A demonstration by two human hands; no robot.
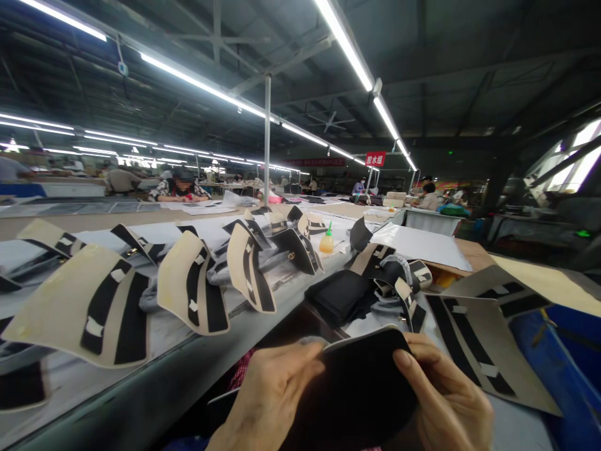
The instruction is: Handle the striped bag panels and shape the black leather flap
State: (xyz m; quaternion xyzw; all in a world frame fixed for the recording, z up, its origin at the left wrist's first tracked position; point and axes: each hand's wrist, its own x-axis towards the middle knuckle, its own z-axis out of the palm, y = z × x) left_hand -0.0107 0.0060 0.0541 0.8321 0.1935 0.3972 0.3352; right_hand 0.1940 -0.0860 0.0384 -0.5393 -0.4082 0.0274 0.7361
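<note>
A black panel with rounded corners (357, 388) is held up close to me over the table's front edge. My left hand (272, 388) pinches its left edge, fingers closed, with a bit of pale material showing at the fingertips. On the panel's upper right corner, my right hand (444, 391) grips with the thumb on the near face and the fingers behind. Just beyond lie a stack of folded black pieces (340, 294) and a small beige piece with black strips and a metal clasp (409, 305). The panel's far side is hidden.
Several curved beige panels with black strips (79, 294) stand along the table at left. A glue bottle with green tip (326, 241) stands mid-table. At right, more panels (498, 351) lean by a blue bin (544, 351). A person (181, 188) sits across the table.
</note>
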